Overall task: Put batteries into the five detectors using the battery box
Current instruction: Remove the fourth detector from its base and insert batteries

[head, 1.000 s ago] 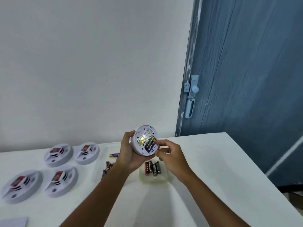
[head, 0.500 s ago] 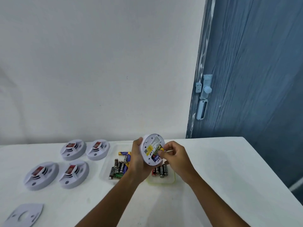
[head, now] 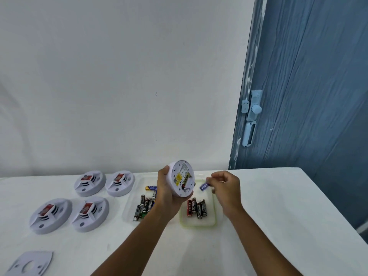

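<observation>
At the lower left corner of the white table [head: 278, 206] lies a flat grey mounting plate [head: 29, 263] with a round hole in it. Beyond it four white detectors sit face up in two rows, each with a red label: the near-left detector [head: 50, 215], the near-right detector [head: 90, 214], the far-left detector [head: 90, 182] and the far-right detector [head: 119, 182]. The pairs almost touch one another.

Right of them stands a clear tray [head: 129, 206] holding a loose heap of batteries [head: 144, 206], black ones mostly, with a blue and gold one lying crosswise at the far end. The left hand [head: 169, 196] is raised above this tray, its fingers and thumb curled round the rim of the fifth detector [head: 182, 178], which it holds tilted with the back turned toward the camera. A yellow label and one fitted battery show in the open back.

Just right of that detector, the right hand [head: 226, 188] pinches a small blue battery [head: 204, 185] between thumb and fingertips, close to the detector but not touching it. Beneath it rests the green-rimmed battery box [head: 211, 222], with four black and red batteries [head: 196, 208] lying side by side inside.

Behind the table are a pale wall and, to the right, a blue door [head: 308, 76] with a pale latch [head: 252, 114].
</observation>
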The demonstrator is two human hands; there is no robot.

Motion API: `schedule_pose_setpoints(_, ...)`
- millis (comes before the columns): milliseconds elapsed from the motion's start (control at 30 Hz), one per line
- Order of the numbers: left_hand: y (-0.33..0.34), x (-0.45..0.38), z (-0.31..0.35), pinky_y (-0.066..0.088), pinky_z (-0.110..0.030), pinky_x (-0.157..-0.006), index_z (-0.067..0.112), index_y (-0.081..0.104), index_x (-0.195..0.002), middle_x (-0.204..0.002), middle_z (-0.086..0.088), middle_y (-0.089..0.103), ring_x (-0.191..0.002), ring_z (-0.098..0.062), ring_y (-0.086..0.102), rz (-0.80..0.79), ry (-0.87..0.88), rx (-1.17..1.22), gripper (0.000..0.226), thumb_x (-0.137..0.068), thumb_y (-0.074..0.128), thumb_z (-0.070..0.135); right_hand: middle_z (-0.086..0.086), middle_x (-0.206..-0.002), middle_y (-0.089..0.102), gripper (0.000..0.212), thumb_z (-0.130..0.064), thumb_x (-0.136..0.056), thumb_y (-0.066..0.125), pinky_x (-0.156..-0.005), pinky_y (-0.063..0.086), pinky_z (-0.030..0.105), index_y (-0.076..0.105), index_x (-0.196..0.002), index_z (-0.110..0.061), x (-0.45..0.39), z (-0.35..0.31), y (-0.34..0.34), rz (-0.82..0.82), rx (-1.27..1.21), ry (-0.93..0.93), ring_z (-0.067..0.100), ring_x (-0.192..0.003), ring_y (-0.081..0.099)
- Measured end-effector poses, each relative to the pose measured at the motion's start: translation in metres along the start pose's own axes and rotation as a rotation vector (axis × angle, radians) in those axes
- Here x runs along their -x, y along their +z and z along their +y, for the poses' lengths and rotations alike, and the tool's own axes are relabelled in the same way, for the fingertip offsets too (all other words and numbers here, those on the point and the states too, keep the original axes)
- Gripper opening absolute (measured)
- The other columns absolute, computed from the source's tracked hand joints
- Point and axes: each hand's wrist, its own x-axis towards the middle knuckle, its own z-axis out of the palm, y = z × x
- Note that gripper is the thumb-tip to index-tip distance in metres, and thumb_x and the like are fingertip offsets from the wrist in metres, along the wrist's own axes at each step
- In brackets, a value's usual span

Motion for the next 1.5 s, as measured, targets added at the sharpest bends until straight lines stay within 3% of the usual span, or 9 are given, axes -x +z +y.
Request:
schedule_pose_setpoints(100,-0.007,-0.003,0.007,0.043,-0.043,-0.089,0.016,0.064,-0.118,-0.117,-0.016,0.062,-0.108,-0.036,0.054,0.000,-0.004,0.025,0.051,-0.088,0.045,0.053,0.002,-0.075,0.069,0.008,-0.004,-0.073,0.077,-0.064,0.049,0.021,0.071,-0.074,-0.009,-0.011,0.016,-0.012,-0.125,0.396,0.011,0.019,-0.078,0.066)
schedule_pose_setpoints(233,-0.007,-0.004,0.009,0.044,-0.043,-0.086,0.014,0.062,-0.118,-0.116,-0.019,0.061,-0.107,-0.038,0.053,-0.027,-0.033,0.059,0.052,-0.088,0.044,0.052,0.014,-0.081,0.072,0.015,-0.013,-0.075,0.075,-0.070,0.052,0.031,0.070,-0.071,0.001,-0.010,0.028,-0.008,-0.202,0.625,-0.078,0.030,-0.081,0.067)
schedule_pose_setpoints(467,-0.005,-0.003,0.007,0.046,-0.042,-0.081,0.012,0.062,-0.122,-0.114,-0.020,0.064,-0.104,-0.040,0.055,-0.064,-0.103,0.088,0.059,-0.087,0.043,0.055,-0.004,-0.103,0.065,0.022,-0.004,-0.080,0.068,-0.071,0.046,0.016,0.071,-0.100,-0.015,0.002,0.003,0.002,-0.206,0.352,-0.416,0.003,-0.089,0.060)
schedule_pose_setpoints(600,-0.003,-0.001,0.007,0.044,-0.045,-0.088,0.011,0.066,-0.118,-0.113,-0.019,0.067,-0.105,-0.035,0.057,-0.094,-0.129,0.105,0.058,-0.087,0.042,0.054,-0.004,-0.129,0.053,0.036,-0.017,-0.077,0.070,-0.093,0.046,0.021,0.067,-0.112,-0.016,0.012,-0.004,0.015,-0.294,0.459,-0.580,0.006,-0.118,0.049)
schedule_pose_setpoints(667,-0.002,0.000,0.007,0.045,-0.044,-0.088,0.011,0.070,-0.110,-0.113,-0.018,0.068,-0.107,-0.034,0.058,-0.105,-0.124,0.096,0.057,-0.086,0.043,0.054,0.000,-0.133,0.051,0.041,-0.025,-0.074,0.067,-0.094,0.047,0.023,0.066,-0.113,-0.014,0.017,-0.005,0.019,-0.279,0.518,-0.628,0.012,-0.121,0.049)
schedule_pose_setpoints(833,-0.002,0.004,0.008,0.045,-0.040,-0.085,0.012,0.078,-0.097,-0.108,-0.014,0.070,-0.101,-0.031,0.062,-0.112,-0.089,0.065,0.057,-0.086,0.040,0.054,0.005,-0.138,0.050,0.048,-0.031,-0.074,0.066,-0.093,0.053,0.029,0.065,-0.117,-0.010,0.023,-0.005,0.023,-0.269,0.586,-0.652,0.019,-0.123,0.051)
schedule_pose_setpoints(1133,0.000,0.008,0.009,0.048,-0.040,-0.084,0.009,0.073,-0.104,-0.106,-0.016,0.071,-0.097,-0.031,0.066,-0.094,-0.065,0.001,0.058,-0.089,0.038,0.052,0.013,-0.131,0.059,0.053,-0.034,-0.073,0.058,-0.092,0.054,0.036,0.066,-0.115,-0.002,0.028,-0.007,0.026,-0.256,0.638,-0.724,0.027,-0.113,0.059)
schedule_pose_setpoints(1300,0.001,0.005,0.006,0.047,-0.035,-0.075,0.010,0.079,-0.081,-0.087,-0.013,0.073,-0.074,-0.025,0.072,-0.124,-0.053,0.006,0.058,-0.089,0.036,0.048,0.015,-0.121,0.066,0.046,-0.029,-0.074,0.058,-0.087,0.053,0.027,0.070,-0.110,-0.002,0.027,-0.003,0.025,-0.261,0.602,-0.768,0.027,-0.102,0.066)
schedule_pose_setpoints(1500,0.000,0.004,0.013,0.044,-0.036,-0.075,0.011,0.074,-0.093,-0.092,-0.011,0.068,-0.085,-0.027,0.061,-0.089,-0.116,0.039,0.054,-0.085,0.039,0.051,0.015,-0.127,0.062,0.038,-0.027,-0.086,0.051,-0.091,0.053,0.030,0.069,-0.115,-0.011,0.021,0.003,0.017,-0.387,0.572,-0.883,0.026,-0.111,0.063)
